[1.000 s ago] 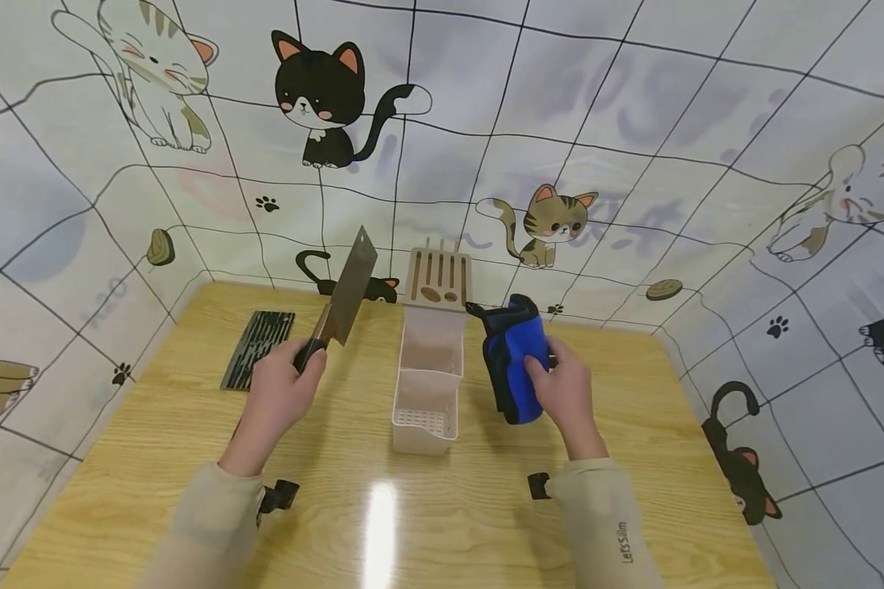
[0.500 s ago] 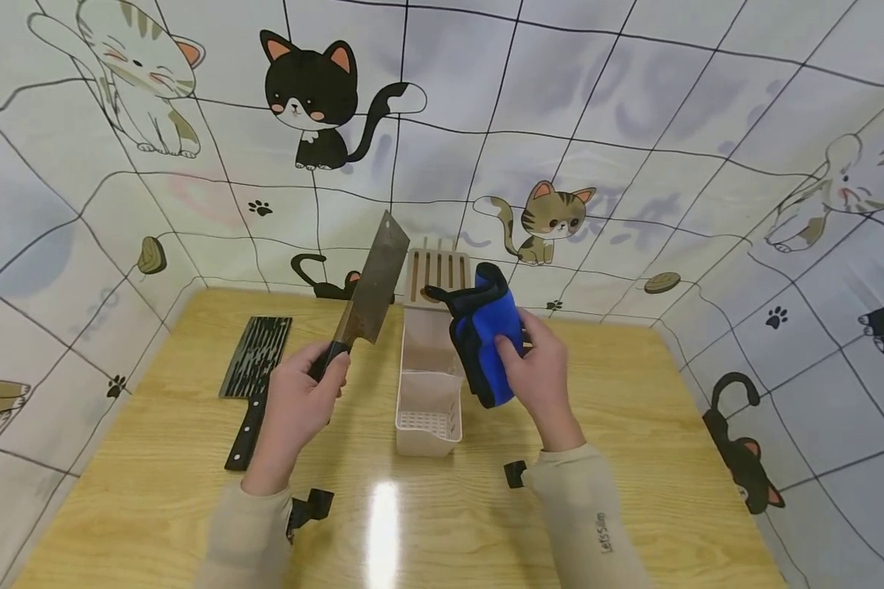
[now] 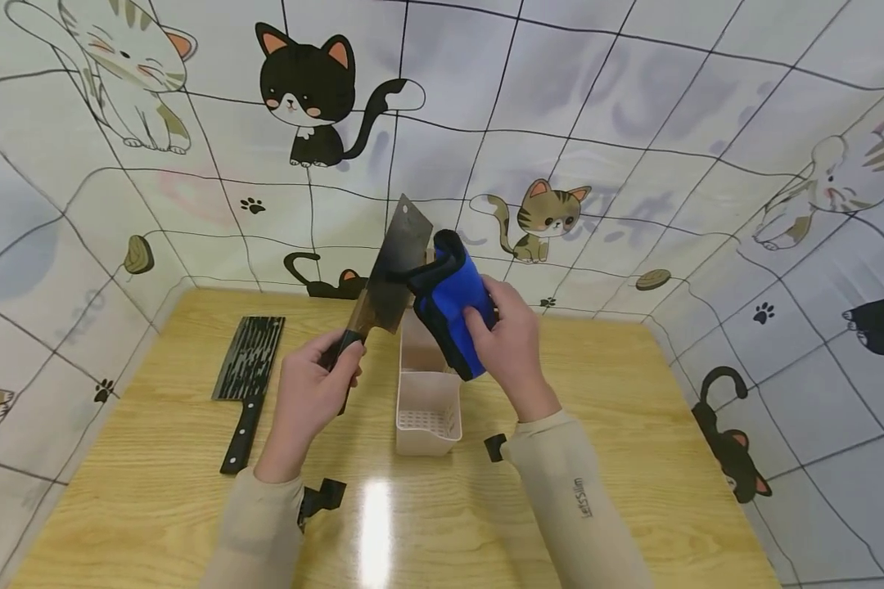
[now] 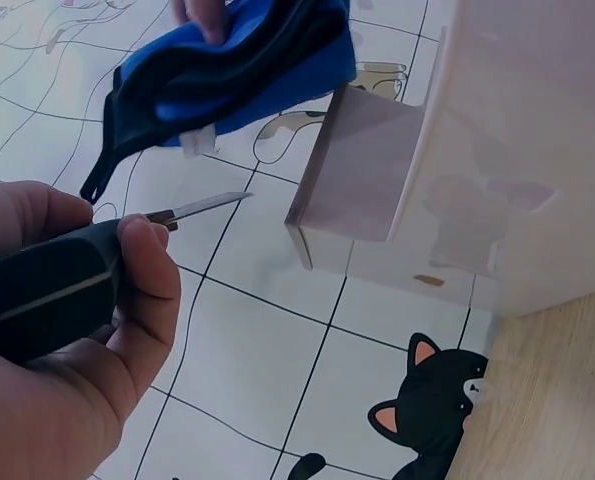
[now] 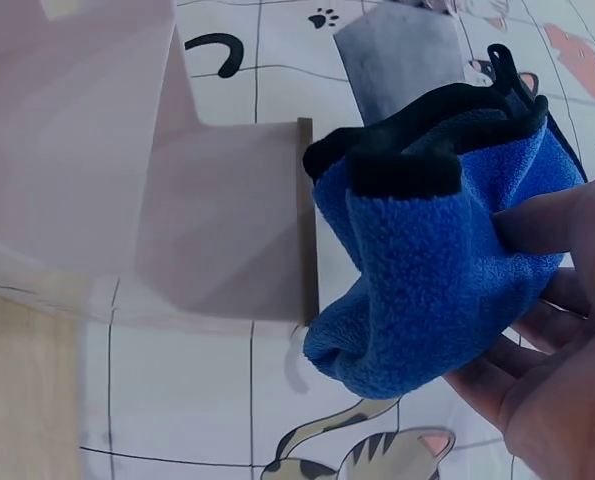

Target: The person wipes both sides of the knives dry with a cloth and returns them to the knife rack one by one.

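Observation:
My left hand (image 3: 317, 388) grips the black handle of a cleaver (image 3: 405, 254), its broad metal blade raised and tilted up to the right. The handle fills the curled fingers in the left wrist view. In my right hand (image 3: 510, 339) is a folded blue cloth (image 3: 453, 307) with black edging and a small loop, pinched between thumb and fingers. From the head, the cloth's upper left part overlaps the blade; whether they touch I cannot tell. In the right wrist view the blade (image 5: 402, 60) shows behind the cloth (image 5: 427, 270).
A pale pink utensil holder (image 3: 429, 409) stands mid-table below both hands, its slotted top mostly hidden. Left of it, a second cleaver (image 3: 249, 360) with a black striped blade lies flat on the wooden table (image 3: 597, 507). A cat-print curtain (image 3: 442, 98) surrounds the table.
Both hands have come together over the holder: the left moved right with the cleaver, the right moved left and up with the cloth. The striped cleaver's handle has come into view.

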Demonstrator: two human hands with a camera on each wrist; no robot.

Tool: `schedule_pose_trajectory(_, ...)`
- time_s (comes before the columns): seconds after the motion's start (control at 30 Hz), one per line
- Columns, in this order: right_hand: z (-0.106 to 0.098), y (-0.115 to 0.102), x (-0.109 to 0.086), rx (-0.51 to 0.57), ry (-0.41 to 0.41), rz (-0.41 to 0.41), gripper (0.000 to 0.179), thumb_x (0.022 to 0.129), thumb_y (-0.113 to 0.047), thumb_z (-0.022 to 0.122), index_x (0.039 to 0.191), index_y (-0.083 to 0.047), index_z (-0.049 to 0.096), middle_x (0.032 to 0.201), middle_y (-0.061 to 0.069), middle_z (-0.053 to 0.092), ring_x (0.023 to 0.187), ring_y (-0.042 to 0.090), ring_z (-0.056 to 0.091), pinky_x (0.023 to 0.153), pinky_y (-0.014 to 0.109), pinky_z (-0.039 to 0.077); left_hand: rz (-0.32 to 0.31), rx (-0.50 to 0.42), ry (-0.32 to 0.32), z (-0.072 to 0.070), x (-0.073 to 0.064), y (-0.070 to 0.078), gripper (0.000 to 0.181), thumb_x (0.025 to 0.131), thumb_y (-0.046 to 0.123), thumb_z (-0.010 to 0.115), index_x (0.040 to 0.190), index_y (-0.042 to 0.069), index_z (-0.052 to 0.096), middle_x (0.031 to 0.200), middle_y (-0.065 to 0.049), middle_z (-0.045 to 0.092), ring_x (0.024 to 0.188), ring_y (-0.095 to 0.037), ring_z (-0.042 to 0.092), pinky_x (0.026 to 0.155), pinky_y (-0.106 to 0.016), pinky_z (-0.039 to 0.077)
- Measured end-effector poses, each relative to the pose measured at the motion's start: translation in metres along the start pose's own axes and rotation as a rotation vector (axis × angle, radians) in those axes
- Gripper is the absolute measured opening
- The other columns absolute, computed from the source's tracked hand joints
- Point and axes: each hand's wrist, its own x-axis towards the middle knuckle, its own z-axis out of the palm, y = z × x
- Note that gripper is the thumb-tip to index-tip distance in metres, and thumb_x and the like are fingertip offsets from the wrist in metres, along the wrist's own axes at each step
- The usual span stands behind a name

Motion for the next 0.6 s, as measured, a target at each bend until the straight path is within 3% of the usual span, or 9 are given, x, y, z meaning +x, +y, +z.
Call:
schedule_pose_trajectory(0.2,0.008,-0.010,0.009,-0.044,-0.032,-0.094,0.041,0.095,-0.007,0.070,0.135,0.002,0.064,0.122,0.021,0.069,0.111,0.036,0.068,0.096,0.051,0.056,-0.018,-0.069,-0.021,0.002,0.001,0.002,0.017,0.101,0.009,0.065,0.108,-0.005,0.072,0.077,-0.019,0.067,0.062,-0.017,0.065,0.058,-0.024,0.054)
schedule_pose_trajectory(0.4,0.015,-0.014,0.011,-0.131,-0.048,-0.227,0.048,0.094,-0.004,0.072,0.141,-0.003,0.062,0.117,0.021,0.067,0.105,0.034,0.068,0.092,0.047,0.058,-0.012,-0.116,-0.032,0.005,0.000,0.004,0.017,0.102,0.009,0.064,0.106,-0.005,0.072,0.076,-0.020,0.067,0.061,-0.015,0.064,0.059,-0.024,0.054)
schedule_pose_trajectory(0.6,0.020,-0.013,0.010,-0.235,-0.037,-0.376,0.044,0.092,0.001,0.071,0.136,-0.004,0.068,0.120,0.020,0.066,0.101,0.036,0.065,0.090,0.045,0.058,-0.044,-0.153,-0.042,0.011,0.001,0.004,0.015,0.102,0.006,0.063,0.105,-0.005,0.073,0.077,-0.017,0.067,0.061,-0.016,0.063,0.059,-0.024,0.055)
